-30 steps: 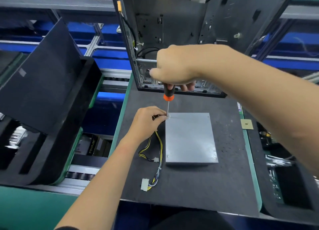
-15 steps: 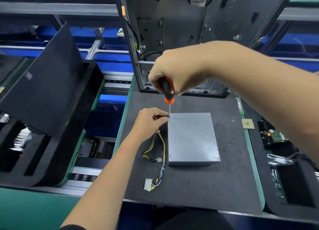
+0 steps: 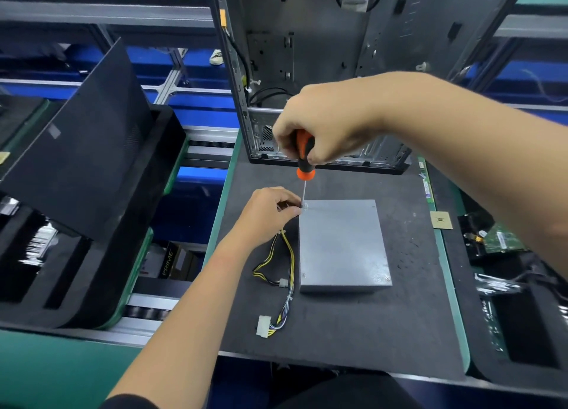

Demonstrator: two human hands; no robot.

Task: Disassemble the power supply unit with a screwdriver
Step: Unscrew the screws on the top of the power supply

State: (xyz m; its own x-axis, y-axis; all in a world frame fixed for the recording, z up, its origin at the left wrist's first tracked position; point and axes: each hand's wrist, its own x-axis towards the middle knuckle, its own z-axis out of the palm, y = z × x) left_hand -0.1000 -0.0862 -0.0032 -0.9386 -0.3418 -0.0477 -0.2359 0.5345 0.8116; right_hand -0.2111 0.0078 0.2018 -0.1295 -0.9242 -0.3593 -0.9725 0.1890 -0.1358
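Note:
A grey metal power supply unit [image 3: 341, 245] lies flat on the black mat [image 3: 353, 332]. Its yellow and black cable bundle [image 3: 285, 273] trails off its left side and ends in a white connector [image 3: 263, 328]. My right hand [image 3: 325, 126] grips the orange and black handle of a screwdriver [image 3: 304, 162], held upright with its tip on a screw at the unit's far left corner. My left hand [image 3: 270, 210] sits at that same corner, fingertips pinched beside the screwdriver tip. Screws show at the unit's near corners.
An open computer case [image 3: 338, 70] stands upright at the mat's far edge. Black foam trays [image 3: 76, 193] sit to the left over a roller conveyor. To the right lie a small tan chip [image 3: 441, 220], a green circuit board [image 3: 504, 239] and another black tray [image 3: 522, 332].
My right hand has turned on the screwdriver handle, showing more of the orange grip. The left hand and the unit have stayed in place.

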